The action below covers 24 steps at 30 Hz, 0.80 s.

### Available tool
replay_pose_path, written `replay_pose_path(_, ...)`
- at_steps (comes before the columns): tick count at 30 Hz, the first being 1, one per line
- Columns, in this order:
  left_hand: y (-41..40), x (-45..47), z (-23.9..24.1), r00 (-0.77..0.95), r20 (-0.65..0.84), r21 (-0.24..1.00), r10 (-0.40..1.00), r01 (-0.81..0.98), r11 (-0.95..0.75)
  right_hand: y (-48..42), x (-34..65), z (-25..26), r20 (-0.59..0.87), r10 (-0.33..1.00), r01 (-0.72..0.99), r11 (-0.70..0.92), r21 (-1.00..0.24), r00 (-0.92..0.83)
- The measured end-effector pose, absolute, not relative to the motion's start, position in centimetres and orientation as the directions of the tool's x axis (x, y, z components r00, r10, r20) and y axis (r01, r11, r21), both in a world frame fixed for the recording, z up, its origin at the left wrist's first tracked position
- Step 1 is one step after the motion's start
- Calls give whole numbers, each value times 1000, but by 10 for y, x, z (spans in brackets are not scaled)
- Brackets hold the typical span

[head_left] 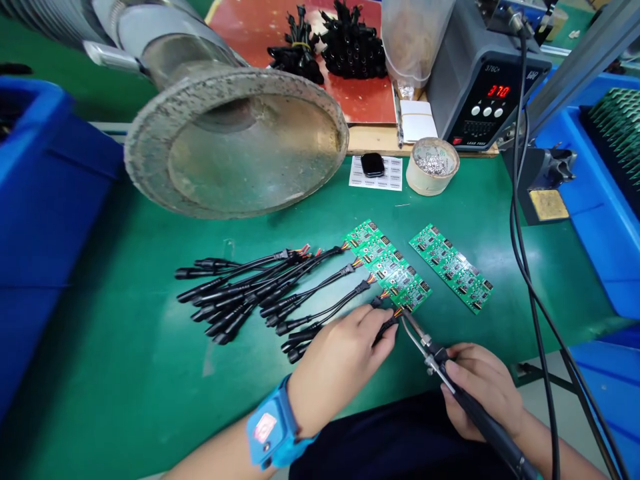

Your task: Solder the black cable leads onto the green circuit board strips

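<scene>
My left hand (pixel 345 357) wears a blue wrist strap (pixel 273 427) and pinches a black cable lead (pixel 387 327) against the near end of a green circuit board panel (pixel 390 265). My right hand (pixel 483 387) is closed round the handle of a soldering iron (pixel 450 377), whose tip rests at the lead's coloured wires on the board's edge. Several more black leads (pixel 250 293) hang off the same panel and fan out to the left on the green mat. A second green panel (pixel 453 268) lies to the right with no leads on it.
A large metal fume hood (pixel 235 143) hangs over the mat's far left. A soldering station (pixel 483 80) reading 370 stands at the back right, with a tin of solder scraps (pixel 433 167), label sheets (pixel 376 175) and bundled black connectors (pixel 330 47). Blue bins flank both sides.
</scene>
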State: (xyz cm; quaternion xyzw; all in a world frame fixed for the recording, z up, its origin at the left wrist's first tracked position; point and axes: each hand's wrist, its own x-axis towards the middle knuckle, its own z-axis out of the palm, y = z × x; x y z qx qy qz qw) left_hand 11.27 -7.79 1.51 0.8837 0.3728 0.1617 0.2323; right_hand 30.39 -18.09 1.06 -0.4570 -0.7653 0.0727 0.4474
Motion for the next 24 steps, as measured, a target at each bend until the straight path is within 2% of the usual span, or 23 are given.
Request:
replay_pose_path(7, -81, 113, 16, 651, 136, 517, 746, 596, -614, -180, 304, 11, 605, 775, 624, 567, -538, -183)
replay_pose_path(16, -79, 114, 17, 659, 149, 477, 737, 605, -637, -190, 314, 8, 567, 820, 537, 512, -670, -74)
replay_pose_path(19, -78, 114, 18, 694, 161, 404, 702, 603, -688, -186, 310, 11, 558, 825, 568, 503, -651, -91)
replay_pose_path(24, -77, 114, 24, 759, 219, 164, 613, 591, -790, -180, 304, 15, 576, 809, 645, 502, -575, -117)
